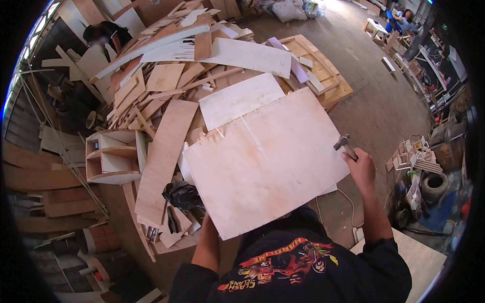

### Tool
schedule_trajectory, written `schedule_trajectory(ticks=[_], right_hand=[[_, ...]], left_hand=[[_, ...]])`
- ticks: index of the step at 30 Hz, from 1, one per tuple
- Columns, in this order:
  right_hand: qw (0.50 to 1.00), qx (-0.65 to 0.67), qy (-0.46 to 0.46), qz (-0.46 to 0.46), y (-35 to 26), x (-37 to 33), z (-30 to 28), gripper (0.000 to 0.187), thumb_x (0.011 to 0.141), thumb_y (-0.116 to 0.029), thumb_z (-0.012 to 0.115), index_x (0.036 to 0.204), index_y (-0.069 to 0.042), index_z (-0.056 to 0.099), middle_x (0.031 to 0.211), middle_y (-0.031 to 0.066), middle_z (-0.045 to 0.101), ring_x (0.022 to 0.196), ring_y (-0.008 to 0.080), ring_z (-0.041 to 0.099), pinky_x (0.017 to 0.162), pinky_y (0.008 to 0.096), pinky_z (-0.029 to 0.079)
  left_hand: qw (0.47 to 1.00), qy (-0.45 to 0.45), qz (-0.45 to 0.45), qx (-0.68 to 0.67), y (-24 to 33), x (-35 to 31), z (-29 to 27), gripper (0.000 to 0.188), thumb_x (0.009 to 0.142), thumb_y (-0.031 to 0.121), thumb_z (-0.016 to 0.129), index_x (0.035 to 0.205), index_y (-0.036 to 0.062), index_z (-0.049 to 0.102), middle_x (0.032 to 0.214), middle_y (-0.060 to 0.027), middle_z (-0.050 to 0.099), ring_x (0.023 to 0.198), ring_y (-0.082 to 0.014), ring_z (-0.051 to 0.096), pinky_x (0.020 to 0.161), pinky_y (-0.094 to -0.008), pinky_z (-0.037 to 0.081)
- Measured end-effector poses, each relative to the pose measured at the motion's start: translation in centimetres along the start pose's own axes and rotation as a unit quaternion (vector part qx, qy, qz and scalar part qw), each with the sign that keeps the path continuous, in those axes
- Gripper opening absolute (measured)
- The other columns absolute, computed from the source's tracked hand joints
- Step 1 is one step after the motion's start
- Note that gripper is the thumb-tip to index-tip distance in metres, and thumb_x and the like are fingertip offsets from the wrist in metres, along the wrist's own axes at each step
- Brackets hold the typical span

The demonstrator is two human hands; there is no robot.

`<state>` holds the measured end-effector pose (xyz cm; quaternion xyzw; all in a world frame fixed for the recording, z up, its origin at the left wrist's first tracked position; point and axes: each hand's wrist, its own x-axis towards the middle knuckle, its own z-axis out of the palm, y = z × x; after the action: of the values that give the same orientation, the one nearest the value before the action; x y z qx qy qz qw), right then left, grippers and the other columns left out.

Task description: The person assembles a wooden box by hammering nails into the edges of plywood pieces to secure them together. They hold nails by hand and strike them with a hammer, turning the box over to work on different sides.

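Note:
In front of me a large pale plywood panel (273,161) is held up at a tilt, its far edge rough and splintered in places. My right hand (359,169) is wrapped round the wooden handle of a hammer (345,145), whose dark metal head rises by the panel's right edge. My left forearm (207,247) goes up behind the panel's lower left corner, which hides the left hand. A black plastic bag (183,195) is bunched beside that corner. Below the bag lies a pair of dark-handled pliers (173,221).
Wood offcuts (164,77) are heaped over the worktable ahead. A long board (169,159) and a small compartmented wooden unit (115,156) stand left. A cable (350,204) runs along the floor. One person (106,38) is far left, another (402,22) far right.

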<state>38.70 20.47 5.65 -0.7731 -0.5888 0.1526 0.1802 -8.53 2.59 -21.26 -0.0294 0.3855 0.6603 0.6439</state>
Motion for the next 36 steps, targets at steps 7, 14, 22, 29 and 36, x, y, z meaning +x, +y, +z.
schedule_trajectory(ticks=[7, 14, 22, 29, 36], right_hand=[[0.984, -0.062, -0.099, -0.135, 1.8, 4.2, -1.0, 0.043, 0.089, -0.048, 0.077, 0.086, -0.007, 0.067, 0.079, 0.0197, 0.072, 0.079, 0.044, 0.071, 0.069, 0.0548, 0.053], [0.935, -0.04, -0.212, -0.282, 3.3, 6.5, -1.1, 0.044, 0.094, -0.052, 0.071, 0.089, -0.008, 0.066, 0.076, 0.0179, 0.071, 0.075, 0.0404, 0.072, 0.065, 0.0546, 0.054], [0.89, 0.035, -0.293, -0.346, 5.0, 9.0, -0.7, 0.046, 0.093, -0.054, 0.071, 0.092, -0.008, 0.066, 0.078, 0.0197, 0.071, 0.078, 0.0419, 0.072, 0.067, 0.0544, 0.054], [0.893, 0.229, -0.297, -0.247, 6.1, 12.2, 0.9, 0.037, 0.092, -0.036, 0.077, 0.1, -0.003, 0.064, 0.085, 0.0215, 0.072, 0.084, 0.0422, 0.073, 0.072, 0.0477, 0.055], [0.914, 0.262, -0.255, -0.179, 5.4, 20.6, 4.7, 0.031, 0.087, -0.011, 0.074, 0.113, 0.002, 0.063, 0.092, 0.015, 0.067, 0.084, 0.0226, 0.064, 0.079, 0.0371, 0.051]], left_hand=[[0.758, 0.264, 0.302, 0.514, 8.0, -9.5, 11.7, 0.062, 0.109, 0.044, 0.054, 0.15, -0.0021, 0.05, 0.155, -0.0173, 0.051, 0.141, -0.0313, 0.049, 0.121, -0.0441, 0.034], [0.522, 0.097, 0.199, 0.824, -6.3, -11.8, 33.3, 0.091, 0.088, 0.059, 0.075, 0.16, 0.0134, 0.042, 0.173, -0.0175, 0.025, 0.161, -0.0408, 0.013, 0.126, -0.0632, 0.01], [0.403, 0.192, 0.165, 0.88, -12.1, -8.8, 35.4, 0.1, 0.09, 0.071, 0.064, 0.168, 0.0209, 0.026, 0.176, -0.0182, 0.01, 0.161, -0.0458, 0.0, 0.125, -0.0677, 0.006], [0.393, 0.217, 0.155, 0.88, -12.9, -9.1, 35.8, 0.1, 0.09, 0.069, 0.065, 0.169, 0.0225, 0.026, 0.177, -0.0157, 0.01, 0.162, -0.0443, 0.001, 0.125, -0.0676, 0.006], [0.412, 0.226, 0.146, 0.87, -12.7, -8.0, 36.7, 0.098, 0.088, 0.067, 0.068, 0.167, 0.0214, 0.03, 0.176, -0.0149, 0.012, 0.162, -0.0438, -0.001, 0.126, -0.0676, 0.004]])
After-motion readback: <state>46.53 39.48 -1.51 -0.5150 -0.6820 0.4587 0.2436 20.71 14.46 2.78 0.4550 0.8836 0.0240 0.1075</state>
